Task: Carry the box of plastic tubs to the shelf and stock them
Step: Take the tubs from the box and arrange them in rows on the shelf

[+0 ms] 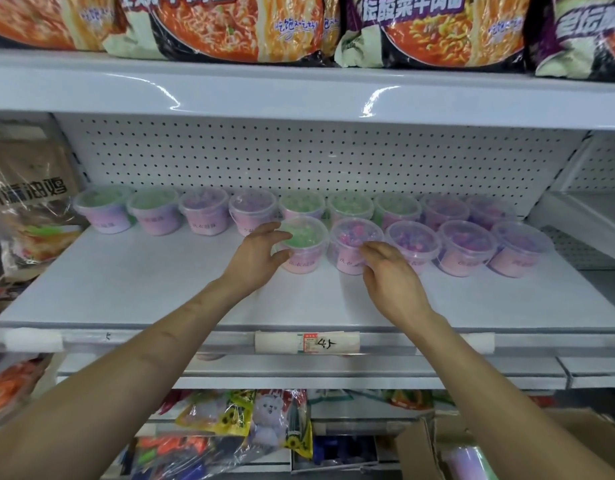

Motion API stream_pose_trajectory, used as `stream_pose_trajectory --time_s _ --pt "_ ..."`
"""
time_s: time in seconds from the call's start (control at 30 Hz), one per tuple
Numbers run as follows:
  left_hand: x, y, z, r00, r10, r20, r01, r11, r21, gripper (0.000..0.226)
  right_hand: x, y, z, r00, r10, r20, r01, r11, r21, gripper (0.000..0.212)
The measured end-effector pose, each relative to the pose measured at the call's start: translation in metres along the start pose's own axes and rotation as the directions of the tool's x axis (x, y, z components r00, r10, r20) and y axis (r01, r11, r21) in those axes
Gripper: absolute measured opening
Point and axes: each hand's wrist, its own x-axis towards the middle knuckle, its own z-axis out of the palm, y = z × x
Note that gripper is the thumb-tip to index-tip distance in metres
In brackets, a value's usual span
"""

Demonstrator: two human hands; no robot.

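Brown cardboard box flaps (432, 441) sit lowest, at the right; above, midway back on the white metal shelf (153, 292), the left hand (261, 252) grips a clear green-filled plastic tub (304, 241), the right hand (391, 273) curls round the purple-filled tub (353, 242) just beside it, more tubs (153, 211) lining the back edge.

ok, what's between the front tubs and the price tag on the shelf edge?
Head view: only bare white shelf, crossed by the left hand gripping the green-topped tub and right hand gripping the purple-topped tub.
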Motion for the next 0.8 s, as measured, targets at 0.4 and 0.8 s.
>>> stream_pose_trajectory --time_s 0.4,0.8 --pt "-0.02 0.023 0.01 0.982 0.177 -0.071 -0.169 0.98 0.11 0.066 -0.023 -0.01 -0.01 0.996 0.088 -0.005 -0.088 0.996 0.029 0.068" --pt "-0.06 0.126 0.065 0.841 0.515 0.167 -0.53 0.846 0.06 0.116 -0.134 -0.011 -0.043 0.926 0.354 -0.133 -0.366 0.926 -0.086 0.108"
